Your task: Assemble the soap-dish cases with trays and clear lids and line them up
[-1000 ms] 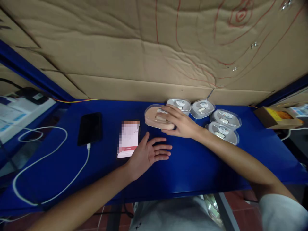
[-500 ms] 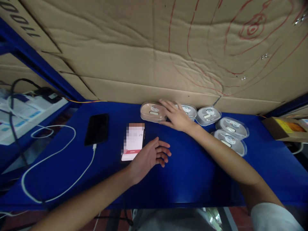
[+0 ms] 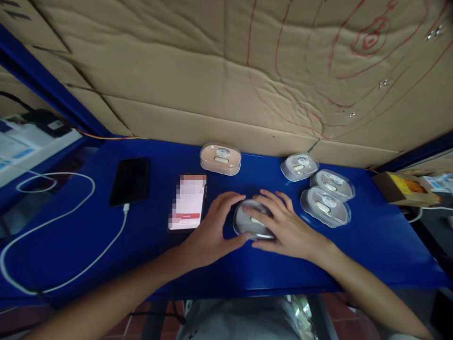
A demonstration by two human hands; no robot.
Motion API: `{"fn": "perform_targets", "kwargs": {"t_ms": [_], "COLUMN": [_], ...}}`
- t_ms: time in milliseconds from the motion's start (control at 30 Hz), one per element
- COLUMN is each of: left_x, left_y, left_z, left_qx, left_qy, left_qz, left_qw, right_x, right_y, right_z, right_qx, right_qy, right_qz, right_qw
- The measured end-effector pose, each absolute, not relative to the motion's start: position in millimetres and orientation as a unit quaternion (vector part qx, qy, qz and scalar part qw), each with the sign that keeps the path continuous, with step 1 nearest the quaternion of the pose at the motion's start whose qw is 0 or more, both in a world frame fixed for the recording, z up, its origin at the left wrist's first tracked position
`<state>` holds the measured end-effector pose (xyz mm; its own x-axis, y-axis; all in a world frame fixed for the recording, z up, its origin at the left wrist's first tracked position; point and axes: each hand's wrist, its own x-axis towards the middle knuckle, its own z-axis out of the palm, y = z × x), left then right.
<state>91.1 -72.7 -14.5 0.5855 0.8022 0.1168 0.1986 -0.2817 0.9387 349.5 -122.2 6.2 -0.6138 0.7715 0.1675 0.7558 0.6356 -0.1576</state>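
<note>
Two hands meet over a grey case (image 3: 244, 225) in the middle of the worktop (image 3: 283, 274), in front of you. Your right hand (image 3: 292, 229) has its fingers draped across the lid and down the near side, gripping it; your left hand (image 3: 212, 226) curves round the other end, thumb at the near edge, though you cannot tell whether those fingers press. The case is blurred, and whether it sits or is lifted cannot be told. The step looks like bringing it under both hands; the next move calls for a steady, even hold. A pink case (image 3: 220, 163) stands beyond the lit phone (image 3: 187, 203); three more grey cases (image 3: 326, 206) stand to the right.
</note>
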Motion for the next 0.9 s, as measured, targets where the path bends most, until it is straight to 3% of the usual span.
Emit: {"fn": "perform_targets", "kwargs": {"t_ms": [67,200,367,533,700,900], "left_x": [89,86,89,91,88,87], "left_y": [-75,-76,-76,-76,-73,-69], "left_z": [-17,-24,-34,-32,-23,-16], "left_qx": [0.790,0.807,0.827,0.853,0.822,0.771], "left_qy": [0.319,0.291,0.285,0.279,0.305,0.344], "left_qz": [0.263,0.197,0.195,0.166,0.175,0.231], "left_qw": [0.452,0.475,0.443,0.409,0.449,0.484], "right_x": [352,366,389,400,393,386], "right_y": [-129,-119,-86,-41,-19,-78], "right_z": [11,13,0,-26,-30,-6], "right_qx": [-0.416,-0.422,-0.476,-0.530,-0.579,-0.455], "right_qy": [-0.899,-0.879,-0.846,-0.820,-0.795,-0.844], "right_qz": [0.075,0.136,0.067,0.071,0.064,0.127], "right_qw": [0.117,0.178,0.232,0.206,0.170,0.253]}}
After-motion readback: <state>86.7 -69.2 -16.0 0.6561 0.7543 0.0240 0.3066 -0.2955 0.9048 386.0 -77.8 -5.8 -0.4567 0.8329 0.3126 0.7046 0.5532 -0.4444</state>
